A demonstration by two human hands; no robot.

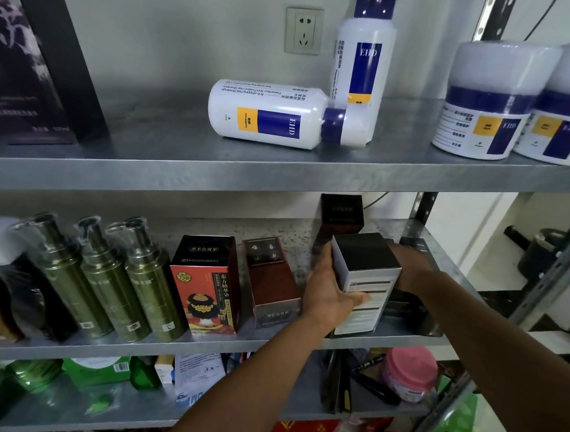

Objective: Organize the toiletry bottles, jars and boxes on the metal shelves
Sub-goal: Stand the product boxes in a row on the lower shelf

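On the upper galvanised metal shelf (164, 165), a tall dark purple cardboard box (21, 68) is stood near the left end. On the middle metal shelf (77, 340) below, three olive-green metallic pump bottles (106, 282), wrapped in crinkled clear film, are lined up along the front edge, apparently already sorted by kind. A red-and-black printed carton (210, 288) and a glossy red-brown rectangular box (271, 281) are ranked beside them. Above, a smooth white plastic bottle with a blue-and-yellow label (265, 115) is left lying on its side, its cap touching a matching upright bottle (365, 57); both probably await straightening.

Towards the right end of the middle shelf, a black-topped white cardboard box (368, 277) is held tilted just above the front edge, probably so that it can be set in line. It is grasped by the left hand (324, 293), thumb up its side. The right hand (410, 265) is laid against the far side; its fingers are hidden, so their grip cannot be told. Two squat white plastic jars (487, 104) are kept at the upper shelf's right end.
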